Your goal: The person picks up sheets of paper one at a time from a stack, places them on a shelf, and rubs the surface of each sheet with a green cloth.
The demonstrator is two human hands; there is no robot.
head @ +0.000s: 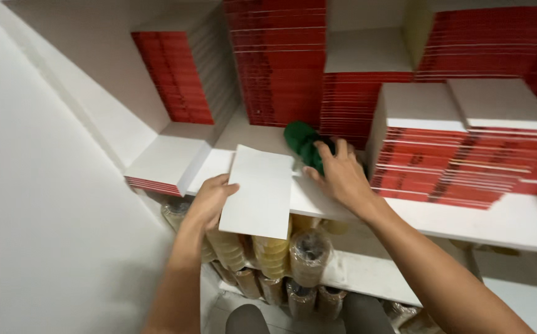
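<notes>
A flat white booklet [261, 193] is being drawn off the white shelf [516, 222], pinched at its nine o'clock edge by the left hand [210, 201], fingers clamped on it. At two o'clock from it, the right hand [341, 175] is curled over a green cloth [302, 143], fingers spread. A steady pull seems called for next. The booklet looks plain, thin, overhanging the shelf lip.

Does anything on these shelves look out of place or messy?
Yes. A green object under the right hand is the only non-book thing among the red stacks. The stack at right leans, its books fanned out of line. The left hand holds a white sheet.
</notes>
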